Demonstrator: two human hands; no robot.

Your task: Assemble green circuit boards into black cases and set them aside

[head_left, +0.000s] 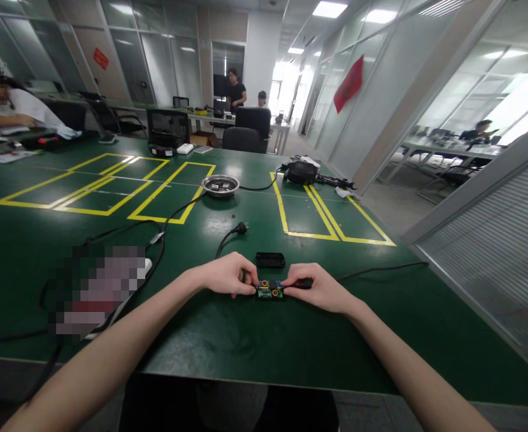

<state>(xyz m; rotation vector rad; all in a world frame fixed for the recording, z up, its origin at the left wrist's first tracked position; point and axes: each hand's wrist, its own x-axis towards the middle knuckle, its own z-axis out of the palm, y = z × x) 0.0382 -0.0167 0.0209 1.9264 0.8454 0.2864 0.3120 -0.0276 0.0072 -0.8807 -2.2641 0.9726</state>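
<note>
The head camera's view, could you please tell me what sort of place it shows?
It looks like an open office workroom: glass partitions, office chairs and a small circuit board at the green table suggest it.

Over the worktop (246, 345), my left grip (230, 274) and my right grip (318, 289) are bare to the fingertips, and my forearms (151, 324) are bare too. Below the worktop's near edge, plain black cloth (302, 411) covers my legs (160, 405).

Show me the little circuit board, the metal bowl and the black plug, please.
Circuit board (270, 290): head view, near the middle of its top face.
Metal bowl (221, 194): head view, on its near outer wall.
Black plug (241, 228): head view, on its body.
</note>
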